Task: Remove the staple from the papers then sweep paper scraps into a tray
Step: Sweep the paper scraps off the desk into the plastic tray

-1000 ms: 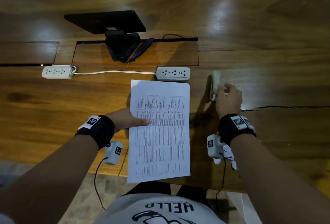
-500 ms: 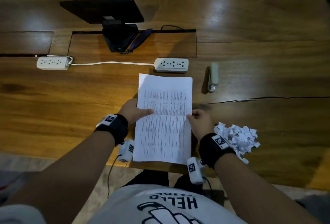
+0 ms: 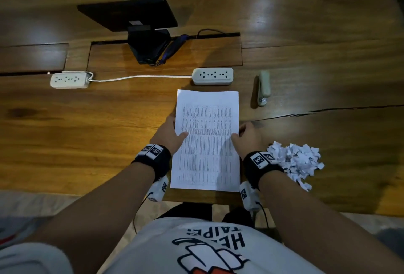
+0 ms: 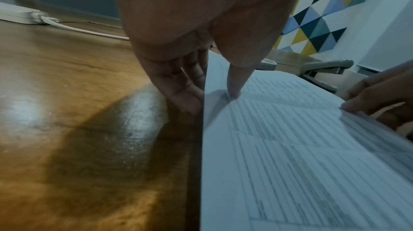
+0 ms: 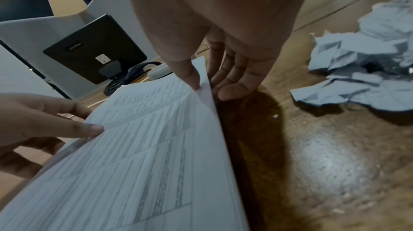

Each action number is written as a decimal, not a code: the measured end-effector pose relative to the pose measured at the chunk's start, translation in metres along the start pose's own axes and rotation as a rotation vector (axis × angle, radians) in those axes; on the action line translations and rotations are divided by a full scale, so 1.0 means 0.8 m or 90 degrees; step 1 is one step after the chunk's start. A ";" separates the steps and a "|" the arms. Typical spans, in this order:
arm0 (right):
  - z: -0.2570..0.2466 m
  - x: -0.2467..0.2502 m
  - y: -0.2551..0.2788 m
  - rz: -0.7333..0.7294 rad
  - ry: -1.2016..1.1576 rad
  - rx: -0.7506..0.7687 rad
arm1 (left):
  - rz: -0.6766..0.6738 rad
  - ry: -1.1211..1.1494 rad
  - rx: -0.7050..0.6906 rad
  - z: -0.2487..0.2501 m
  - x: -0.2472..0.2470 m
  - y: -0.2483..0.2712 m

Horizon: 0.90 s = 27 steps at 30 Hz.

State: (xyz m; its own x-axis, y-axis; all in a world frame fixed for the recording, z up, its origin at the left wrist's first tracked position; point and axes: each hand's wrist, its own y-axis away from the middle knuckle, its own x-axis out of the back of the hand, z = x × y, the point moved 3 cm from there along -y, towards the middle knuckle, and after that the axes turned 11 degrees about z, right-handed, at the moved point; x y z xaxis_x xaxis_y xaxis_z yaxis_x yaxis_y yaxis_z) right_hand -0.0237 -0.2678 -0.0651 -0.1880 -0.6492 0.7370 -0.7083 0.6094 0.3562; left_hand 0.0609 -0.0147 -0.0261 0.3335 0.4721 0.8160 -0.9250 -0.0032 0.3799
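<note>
I pinch the papers (image 3: pixel 206 140) at mid-frame by both long edges, left hand (image 3: pixel 168 135) thumb on top and fingers beneath, right hand (image 3: pixel 248 138) the same, probably to lift and square them. They are white sheets printed with dense table rows; I can't make out a staple. The stapler (image 3: pixel 263 90) lies upper right, the paper scraps (image 3: pixel 295 160) right of my wrist.
</note>
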 end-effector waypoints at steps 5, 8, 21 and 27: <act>-0.001 0.014 0.009 0.009 -0.010 -0.007 | -0.010 -0.055 -0.030 -0.009 -0.002 -0.007; -0.002 0.037 0.025 0.046 -0.043 -0.009 | -0.008 -0.164 -0.030 -0.007 0.010 -0.006; 0.307 0.158 0.189 0.180 -0.264 -0.203 | -0.185 -0.308 -0.663 0.230 -0.142 0.186; 0.547 0.133 0.250 0.092 -0.217 -0.513 | -0.205 -0.422 -0.878 0.347 -0.337 0.328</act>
State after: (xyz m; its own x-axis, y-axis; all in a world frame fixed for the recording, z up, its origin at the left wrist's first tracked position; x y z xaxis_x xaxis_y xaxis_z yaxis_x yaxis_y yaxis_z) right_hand -0.4830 -0.4140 -0.1668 -0.5215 -0.5633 0.6409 0.0080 0.7478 0.6639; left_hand -0.2213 -0.3874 -0.0254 0.2169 -0.1646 0.9622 -0.1246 0.9730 0.1945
